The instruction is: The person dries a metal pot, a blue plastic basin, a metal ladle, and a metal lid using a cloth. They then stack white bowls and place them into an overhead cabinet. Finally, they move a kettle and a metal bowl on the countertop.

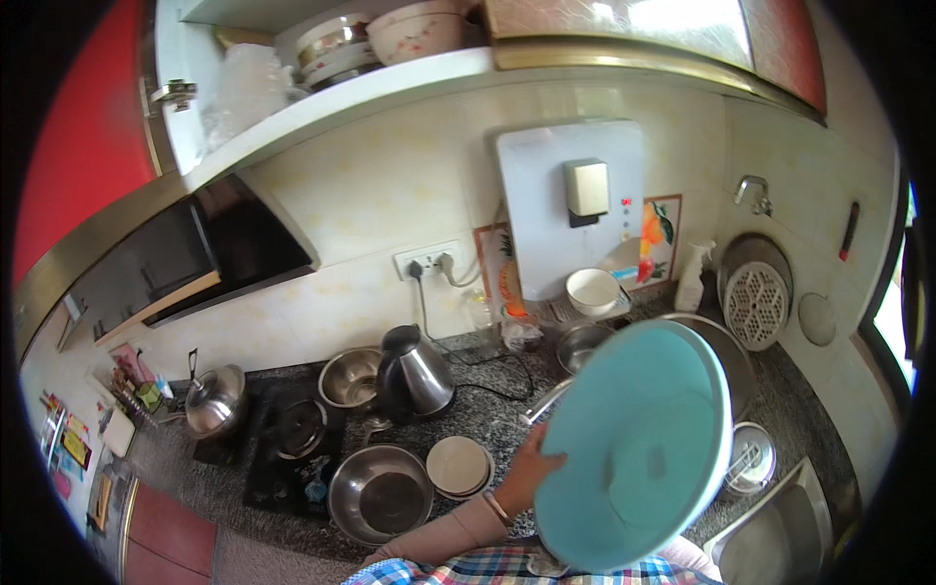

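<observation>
A large light-blue plastic basin (643, 439) is held up tilted in front of me, its inside facing me. My left hand (532, 472), with a bracelet at the wrist, grips its left rim with the thumb over the edge. My right hand is out of view behind the basin; only a bit of its sleeve (691, 557) shows at the lower right. Left of my left hand, a stack of white plates or shallow bowls (458, 466) sits on the speckled counter (482, 409), beside a wide stainless steel bowl (380, 496).
An electric kettle (415, 373) with its cord stands near another steel bowl (351, 376). Behind the basin are a handled pan (583, 347) and a large round metal vessel (735, 365). A sink (779, 530) lies right. The gas hob (292, 439) is left; an open cabinet shelf (351, 102) hangs overhead.
</observation>
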Available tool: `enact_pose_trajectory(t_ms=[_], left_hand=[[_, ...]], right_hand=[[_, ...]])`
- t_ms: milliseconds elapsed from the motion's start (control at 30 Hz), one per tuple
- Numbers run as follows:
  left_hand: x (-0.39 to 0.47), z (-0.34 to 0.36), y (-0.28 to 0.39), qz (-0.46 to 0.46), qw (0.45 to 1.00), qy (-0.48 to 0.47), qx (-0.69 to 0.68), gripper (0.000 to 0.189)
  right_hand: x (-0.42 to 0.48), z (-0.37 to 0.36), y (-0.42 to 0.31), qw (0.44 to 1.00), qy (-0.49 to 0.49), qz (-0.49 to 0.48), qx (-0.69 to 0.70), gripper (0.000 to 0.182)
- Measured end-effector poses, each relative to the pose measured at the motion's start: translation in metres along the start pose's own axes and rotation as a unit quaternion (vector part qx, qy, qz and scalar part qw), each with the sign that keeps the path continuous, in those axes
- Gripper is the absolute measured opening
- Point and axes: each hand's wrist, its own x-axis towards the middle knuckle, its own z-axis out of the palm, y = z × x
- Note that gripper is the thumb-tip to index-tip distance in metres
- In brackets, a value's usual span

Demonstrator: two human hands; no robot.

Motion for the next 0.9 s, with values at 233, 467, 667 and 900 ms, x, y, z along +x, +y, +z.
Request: enact_pose_trajectory(t_ms=[233, 467, 667, 900], left_hand=[[-0.006, -0.034, 0.020, -0.025, 0.984, 0.133, -0.116, 0.063], [-0.002, -0.009, 0.019, 0.008, 0.993, 0.069, -0.092, 0.060], [0.015, -0.032, 0.070, 0.085, 0.966, 0.219, -0.103, 0.039], [0.014, -0.026, 0.083, 0.170, 0.953, 0.221, -0.114, 0.042]], right_hand=[[0.035, 0.020, -0.024, 0.938, -0.177, -0.037, 0.295, 0.043], [0.033, 0.013, 0.026, 0.973, -0.159, 0.091, 0.138, 0.047], [0.011, -0.010, 0.053, 0.985, -0.032, 0.138, 0.097, 0.047], [0.006, -0.022, -0.040, 0.961, 0.090, -0.253, 0.063, 0.035]])
